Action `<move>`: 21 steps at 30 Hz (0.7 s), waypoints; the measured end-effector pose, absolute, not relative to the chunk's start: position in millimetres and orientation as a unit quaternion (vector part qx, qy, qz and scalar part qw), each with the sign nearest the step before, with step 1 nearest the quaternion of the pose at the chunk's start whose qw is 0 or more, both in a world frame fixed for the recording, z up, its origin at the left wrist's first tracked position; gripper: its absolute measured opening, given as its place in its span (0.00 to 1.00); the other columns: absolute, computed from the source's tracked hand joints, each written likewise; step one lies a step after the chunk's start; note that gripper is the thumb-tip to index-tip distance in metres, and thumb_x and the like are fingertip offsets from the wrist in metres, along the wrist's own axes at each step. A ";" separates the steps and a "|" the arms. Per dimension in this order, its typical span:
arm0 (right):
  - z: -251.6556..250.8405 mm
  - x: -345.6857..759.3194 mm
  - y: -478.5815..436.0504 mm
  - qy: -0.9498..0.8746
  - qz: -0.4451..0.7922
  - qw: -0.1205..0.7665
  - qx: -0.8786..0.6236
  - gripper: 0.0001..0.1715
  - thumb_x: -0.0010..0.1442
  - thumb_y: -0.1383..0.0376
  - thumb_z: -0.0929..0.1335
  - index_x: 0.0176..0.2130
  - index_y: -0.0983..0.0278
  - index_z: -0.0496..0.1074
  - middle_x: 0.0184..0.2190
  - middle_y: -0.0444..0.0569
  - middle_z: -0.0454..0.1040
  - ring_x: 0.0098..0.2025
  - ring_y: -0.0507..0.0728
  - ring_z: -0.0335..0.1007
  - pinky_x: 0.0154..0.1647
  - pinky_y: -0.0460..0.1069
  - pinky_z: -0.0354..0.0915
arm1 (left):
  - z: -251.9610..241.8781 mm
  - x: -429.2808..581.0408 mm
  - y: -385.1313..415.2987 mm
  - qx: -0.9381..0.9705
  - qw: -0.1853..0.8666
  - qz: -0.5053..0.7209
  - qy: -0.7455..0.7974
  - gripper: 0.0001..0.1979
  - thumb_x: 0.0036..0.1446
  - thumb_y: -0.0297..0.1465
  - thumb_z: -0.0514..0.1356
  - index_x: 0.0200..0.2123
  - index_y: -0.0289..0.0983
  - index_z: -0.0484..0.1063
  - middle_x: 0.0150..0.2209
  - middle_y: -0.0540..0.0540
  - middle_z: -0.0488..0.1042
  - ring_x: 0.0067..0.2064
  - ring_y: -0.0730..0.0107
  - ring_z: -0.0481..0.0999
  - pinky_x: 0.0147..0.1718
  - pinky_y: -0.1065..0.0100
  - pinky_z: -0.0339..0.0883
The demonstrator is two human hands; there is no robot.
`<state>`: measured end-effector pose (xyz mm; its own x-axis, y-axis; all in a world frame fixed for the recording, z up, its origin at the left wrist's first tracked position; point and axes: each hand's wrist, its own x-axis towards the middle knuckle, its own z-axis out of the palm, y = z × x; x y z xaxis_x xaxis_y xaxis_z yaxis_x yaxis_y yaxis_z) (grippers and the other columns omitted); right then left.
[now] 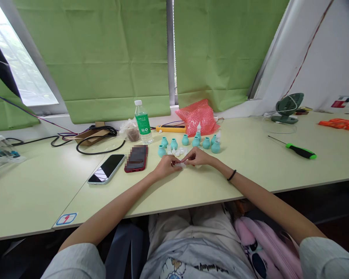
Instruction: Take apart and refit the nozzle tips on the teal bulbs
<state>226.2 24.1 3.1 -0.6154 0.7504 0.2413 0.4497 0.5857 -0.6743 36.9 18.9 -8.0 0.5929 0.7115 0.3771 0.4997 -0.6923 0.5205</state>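
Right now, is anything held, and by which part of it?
A small translucent piece, it seems, pinched at the fingertips of the left hand and right hand. Which part each grips is too small to tell.

- Small bulbs: plain teal
- Small pieces beside them: translucent whitish
- Tabletop: plain pale yellow-green
- Blinds: plain green
- Bubble wrap: translucent pinkish red, bubble-dotted
- Bottle: clear, with white cap and green label printed in white
- Screwdriver handle: black and bright green
- Fan: dark green
- Wristband: black
- Bag: pink, black and white patches
- Shirt: light grey, cartoon print, black lettering
- Sticker: white, blue border, red numeral
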 end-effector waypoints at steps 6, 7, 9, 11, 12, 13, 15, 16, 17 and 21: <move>0.9 224.2 22.8 -0.870 0.207 0.293 -0.340 0.17 0.42 0.71 0.62 0.33 0.69 0.73 0.10 0.39 0.59 0.15 0.43 0.48 0.16 0.41 0.48 | -8.2 36.3 20.5 0.878 0.191 0.282 0.336 0.13 0.41 0.33 0.58 0.32 0.33 0.72 0.27 0.46 0.70 0.26 0.75 0.66 0.25 0.73 0.60; 0.3 223.7 22.2 -0.873 0.190 0.297 -0.338 0.16 0.41 0.71 0.62 0.32 0.69 0.73 0.11 0.39 0.58 0.15 0.43 0.48 0.16 0.41 0.48 | -7.6 36.3 20.4 0.879 0.193 0.280 0.335 0.13 0.41 0.34 0.58 0.32 0.34 0.72 0.27 0.46 0.70 0.26 0.75 0.66 0.25 0.73 0.60; -0.8 222.7 20.4 -0.879 0.167 0.298 -0.332 0.15 0.40 0.71 0.63 0.30 0.68 0.74 0.11 0.40 0.59 0.15 0.44 0.49 0.17 0.41 0.50 | -6.6 36.3 20.0 0.881 0.192 0.276 0.334 0.13 0.42 0.34 0.58 0.32 0.34 0.72 0.27 0.47 0.69 0.26 0.75 0.66 0.25 0.73 0.60; -1.6 221.8 18.5 -0.880 0.166 0.298 -0.330 0.14 0.40 0.71 0.63 0.29 0.68 0.74 0.11 0.40 0.60 0.16 0.44 0.50 0.18 0.41 0.51 | -5.9 36.2 19.7 0.884 0.187 0.275 0.330 0.13 0.42 0.34 0.57 0.32 0.34 0.72 0.27 0.47 0.69 0.26 0.75 0.66 0.25 0.74 0.60; -1.8 221.3 17.7 -0.877 0.175 0.299 -0.332 0.13 0.40 0.70 0.64 0.29 0.69 0.74 0.11 0.41 0.60 0.15 0.44 0.51 0.17 0.41 0.51 | -5.8 36.1 19.6 0.885 0.185 0.275 0.328 0.13 0.42 0.34 0.57 0.32 0.34 0.72 0.27 0.47 0.69 0.26 0.75 0.66 0.25 0.74 0.60; -1.8 220.9 17.3 -0.873 0.189 0.301 -0.334 0.13 0.41 0.69 0.64 0.29 0.69 0.74 0.11 0.41 0.61 0.15 0.44 0.51 0.17 0.41 0.51 | -5.9 36.0 19.6 0.884 0.183 0.277 0.328 0.13 0.42 0.34 0.57 0.32 0.33 0.72 0.27 0.47 0.69 0.26 0.75 0.66 0.25 0.74 0.60; -1.6 220.3 17.3 -0.861 0.220 0.305 -0.342 0.14 0.42 0.66 0.65 0.31 0.70 0.73 0.11 0.41 0.61 0.15 0.44 0.50 0.16 0.41 0.50 | -6.5 36.1 19.7 0.882 0.180 0.280 0.333 0.13 0.42 0.34 0.58 0.31 0.33 0.71 0.27 0.47 0.69 0.26 0.75 0.66 0.25 0.74 0.60; -1.4 220.1 17.7 -0.856 0.232 0.307 -0.345 0.15 0.42 0.64 0.66 0.31 0.70 0.73 0.11 0.41 0.61 0.14 0.44 0.50 0.15 0.41 0.50 | -7.0 36.2 19.9 0.882 0.178 0.281 0.335 0.13 0.42 0.34 0.58 0.31 0.33 0.72 0.27 0.47 0.69 0.26 0.75 0.66 0.25 0.74 0.60; -1.1 220.1 18.1 -0.852 0.241 0.308 -0.349 0.16 0.42 0.63 0.66 0.31 0.70 0.73 0.11 0.41 0.61 0.14 0.44 0.49 0.15 0.41 0.49 | -7.4 36.3 20.0 0.882 0.176 0.280 0.335 0.13 0.42 0.34 0.58 0.31 0.33 0.72 0.26 0.47 0.70 0.25 0.75 0.66 0.25 0.74 0.60; 1.1 220.0 18.9 -0.841 0.263 0.302 -0.364 0.17 0.42 0.61 0.66 0.30 0.71 0.73 0.11 0.42 0.63 0.13 0.44 0.49 0.13 0.41 0.48 | -7.9 37.0 20.0 0.888 0.166 0.278 0.327 0.12 0.42 0.34 0.57 0.31 0.33 0.72 0.26 0.47 0.70 0.25 0.76 0.65 0.25 0.75 0.59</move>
<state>220.0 18.9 1.1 -0.5523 0.7715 0.3158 0.4541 0.5962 -0.6621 37.0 20.0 -7.9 0.6309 0.6735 0.3852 0.4884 -0.7305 0.4774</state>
